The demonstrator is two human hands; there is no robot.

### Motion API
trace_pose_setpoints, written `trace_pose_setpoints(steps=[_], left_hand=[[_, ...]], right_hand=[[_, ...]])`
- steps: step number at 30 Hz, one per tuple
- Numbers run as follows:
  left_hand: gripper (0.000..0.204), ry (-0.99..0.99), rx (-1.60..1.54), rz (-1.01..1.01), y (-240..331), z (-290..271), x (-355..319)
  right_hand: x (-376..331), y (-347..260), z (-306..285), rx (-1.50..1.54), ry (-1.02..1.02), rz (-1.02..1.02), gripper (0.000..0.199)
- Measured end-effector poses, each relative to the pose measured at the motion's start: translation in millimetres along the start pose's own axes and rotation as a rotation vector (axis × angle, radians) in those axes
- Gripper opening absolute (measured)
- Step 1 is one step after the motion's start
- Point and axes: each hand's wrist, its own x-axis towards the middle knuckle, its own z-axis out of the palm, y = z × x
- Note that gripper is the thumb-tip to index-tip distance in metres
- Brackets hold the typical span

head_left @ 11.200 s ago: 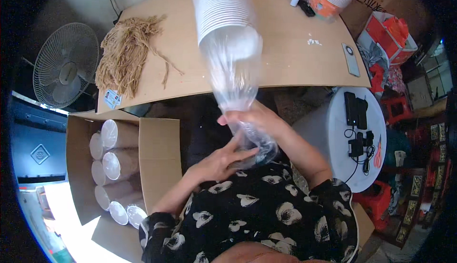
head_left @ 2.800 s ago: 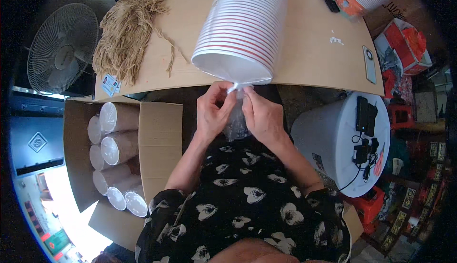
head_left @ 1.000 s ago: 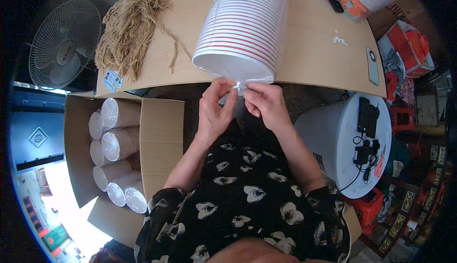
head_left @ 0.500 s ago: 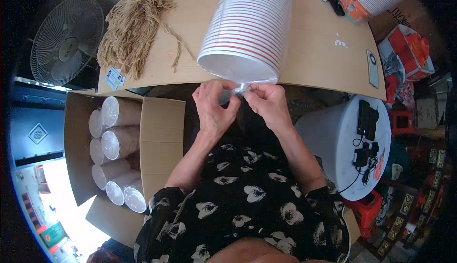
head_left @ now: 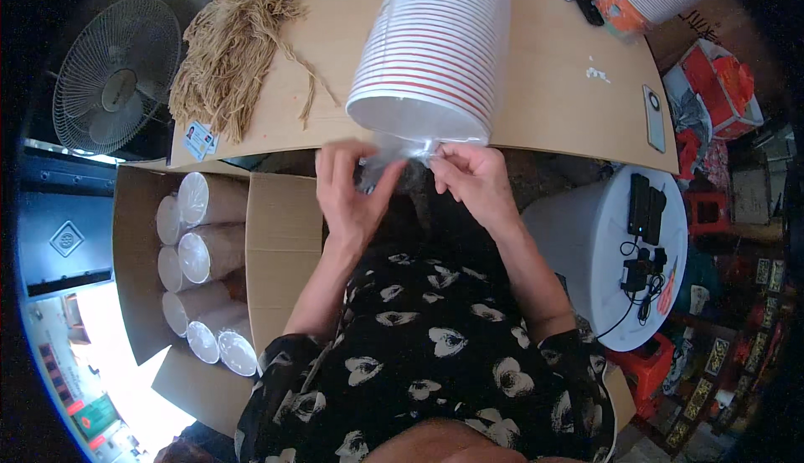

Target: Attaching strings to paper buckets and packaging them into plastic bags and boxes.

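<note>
A long stack of nested white paper tubs (head_left: pixel 435 53) lies on its side on the table, wrapped in a clear plastic bag (head_left: pixel 421 146). The open mouth of the nearest tub faces me at the table's front edge. My right hand (head_left: pixel 476 180) pinches the gathered neck of the bag between thumb and fingers. On the other side of the neck, my left hand (head_left: pixel 350 191) is slightly smeared by motion, with loose plastic film between its thumb and fingers.
Tan strings (head_left: pixel 239 53) lie in a heap on the table (head_left: pixel 561 120), near some small cards (head_left: pixel 199 139). A cardboard box (head_left: pixel 285 228) with several wrapped tub stacks stands at left, below a fan (head_left: pixel 119 86). At right, a white drum (head_left: pixel 578 237) carries black adapters (head_left: pixel 643 212); a phone (head_left: pixel 654 120) lies nearby.
My left hand has moved left, away from the right hand, and the plastic film between them is spread wider. My right hand stays at the bag's neck.
</note>
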Motion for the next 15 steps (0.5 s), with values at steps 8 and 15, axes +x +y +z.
trace_pose_setpoints(steps=[8,15], left_hand=[[0.043,-0.821,-0.82,-0.678,5,12,-19],[0.04,-0.706,-0.717,-0.606,4,38,6]], right_hand=[[-1,18,4,0.085,-0.035,-0.096,0.009],[-2,19,7,-0.087,0.034,-0.187,0.005]])
